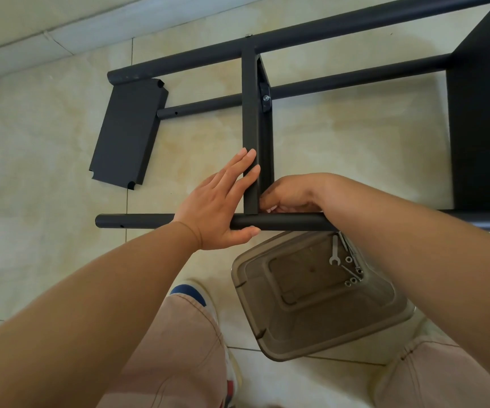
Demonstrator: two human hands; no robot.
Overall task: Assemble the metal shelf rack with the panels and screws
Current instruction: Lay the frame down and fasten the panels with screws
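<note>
The black metal rack lies on its side on the tiled floor. Its near pole (291, 222) runs left to right in front of me. A middle shelf panel (251, 128) stands on edge between the poles. My left hand (223, 201) presses flat against the panel's left face, thumb under the near pole. My right hand (291, 194) has its fingers curled at the corner where panel and pole meet; what they hold is hidden. A bolt (265, 98) shows on the panel's far bracket. A loose panel (127, 134) lies flat at the left.
A translucent brown plastic bin (311, 328) sits between my knees, holding a small wrench (334, 254) and several screws and nuts (354, 275). Another mounted panel (485, 113) stands at the right. A wall base runs along the upper left.
</note>
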